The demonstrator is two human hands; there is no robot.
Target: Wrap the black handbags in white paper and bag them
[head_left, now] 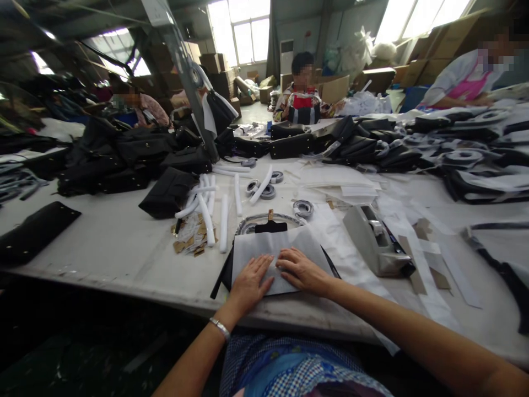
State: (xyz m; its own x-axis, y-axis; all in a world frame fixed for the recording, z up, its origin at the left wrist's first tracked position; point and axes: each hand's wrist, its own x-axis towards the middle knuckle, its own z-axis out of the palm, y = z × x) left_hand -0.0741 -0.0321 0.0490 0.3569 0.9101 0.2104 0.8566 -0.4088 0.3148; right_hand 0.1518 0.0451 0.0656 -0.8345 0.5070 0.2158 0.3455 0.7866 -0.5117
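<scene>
A black handbag (226, 274) lies flat near the table's front edge, its handle (285, 217) pointing away from me. Over its body is spread a thin white sheet (297, 240), and the bag's dark sides show past the sheet's edges. My left hand (251, 280) rests flat on the sheet's left half, fingers stretched out. On the right half lies my right hand (303, 270), its fingers apart and slightly bent, pressing on the sheet. The two hands are close together, and neither grips anything. A dark flap with a brown tag (270, 215) sticks out above the sheet.
A grey tape dispenser (374, 242) stands to the right, beside paper strips. White foam tubes (206, 215) and small tags lie to the left. Coiled straps (303, 208) sit behind the bag. Black bags (291, 144) are piled along the back; several co-workers are beyond.
</scene>
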